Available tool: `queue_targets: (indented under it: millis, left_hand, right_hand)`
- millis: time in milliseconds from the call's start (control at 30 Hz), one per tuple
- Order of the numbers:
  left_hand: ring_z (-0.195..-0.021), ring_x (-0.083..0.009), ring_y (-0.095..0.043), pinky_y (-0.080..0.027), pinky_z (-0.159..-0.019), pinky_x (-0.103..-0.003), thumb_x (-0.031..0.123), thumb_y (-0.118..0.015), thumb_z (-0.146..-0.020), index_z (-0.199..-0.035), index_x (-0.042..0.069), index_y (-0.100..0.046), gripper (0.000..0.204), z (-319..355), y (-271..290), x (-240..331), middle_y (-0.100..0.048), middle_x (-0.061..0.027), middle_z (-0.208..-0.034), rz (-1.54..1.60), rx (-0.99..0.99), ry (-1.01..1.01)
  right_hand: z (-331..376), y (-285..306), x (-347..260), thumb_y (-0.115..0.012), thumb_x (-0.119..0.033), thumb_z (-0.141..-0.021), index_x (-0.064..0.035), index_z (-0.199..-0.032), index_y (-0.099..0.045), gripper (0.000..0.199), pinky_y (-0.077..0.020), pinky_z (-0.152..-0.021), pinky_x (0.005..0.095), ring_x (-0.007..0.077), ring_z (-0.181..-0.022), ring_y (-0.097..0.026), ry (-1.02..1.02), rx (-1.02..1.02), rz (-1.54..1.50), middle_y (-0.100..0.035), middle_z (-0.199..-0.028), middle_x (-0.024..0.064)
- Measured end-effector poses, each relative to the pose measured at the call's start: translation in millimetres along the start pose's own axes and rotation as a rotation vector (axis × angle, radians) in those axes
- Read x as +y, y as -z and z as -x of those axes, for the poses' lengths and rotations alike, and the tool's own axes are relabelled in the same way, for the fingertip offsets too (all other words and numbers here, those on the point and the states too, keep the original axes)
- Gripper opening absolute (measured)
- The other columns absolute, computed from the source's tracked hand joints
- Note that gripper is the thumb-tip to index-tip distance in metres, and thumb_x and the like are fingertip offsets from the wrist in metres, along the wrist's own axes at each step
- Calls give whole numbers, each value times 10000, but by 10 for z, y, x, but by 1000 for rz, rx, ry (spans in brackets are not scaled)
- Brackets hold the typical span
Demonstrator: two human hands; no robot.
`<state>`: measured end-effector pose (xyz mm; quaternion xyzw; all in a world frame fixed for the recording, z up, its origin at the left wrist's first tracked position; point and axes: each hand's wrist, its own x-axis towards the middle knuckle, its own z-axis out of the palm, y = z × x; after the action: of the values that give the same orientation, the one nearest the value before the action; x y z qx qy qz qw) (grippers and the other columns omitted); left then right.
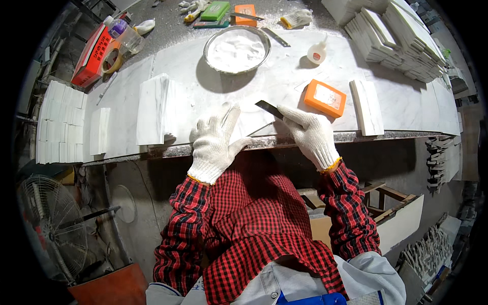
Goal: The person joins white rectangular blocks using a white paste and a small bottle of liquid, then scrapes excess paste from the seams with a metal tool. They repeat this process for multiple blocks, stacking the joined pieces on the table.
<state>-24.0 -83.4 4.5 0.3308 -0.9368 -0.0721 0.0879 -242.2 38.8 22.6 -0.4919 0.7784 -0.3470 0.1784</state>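
My left hand [213, 140], in a white knit glove, lies at the front edge of the marble-topped table with its fingers stretched over a thin white marble piece [250, 122]. The thumb points right along the table's edge. My right hand [309, 133], gloved the same way, is closed round a flat dark metal blade [268, 109], whose free end points up and left. An orange box [326, 98] lies just beyond that hand. Farther off stands a metal bowl [237, 50] of white powder or paste. A small white squeeze bottle [316, 52] is to its right.
Marble strips [155, 109] stand left of my hands, another strip [367, 108] to the right. Piled tiles [401, 40] fill the far right; more are stacked [61, 122] at far left. A red box [92, 55], tape roll [111, 61] and fan [53, 231] are also left.
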Motion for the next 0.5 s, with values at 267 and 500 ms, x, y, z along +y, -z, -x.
queue_targets:
  millis: [267, 500]
  left_hand:
    - [-1138, -303, -480, -417, -992, -438, 514, -739, -819, -1486, 146, -503, 797, -30, -18, -15, -482, -14, -1481, 25, 100, -50]
    - [-1058, -304, -514, -459, -906, -453, 560, -754, -775, -1469, 175, -520, 828, -60, -50, -67, -543, -24, -1380, -16, 131, -61]
  right_hand:
    - [132, -96, -34, -677, -170, -920, -150, -1186, -742, 275, -547, -701, 358, 298, -796, -712, -9, 114, 31, -723, -879, 146]
    - [304, -198, -148, -675, -108, -930, -86, -1206, -724, 282, -555, -677, 333, 258, -732, -729, -160, 26, -298, -748, -882, 152]
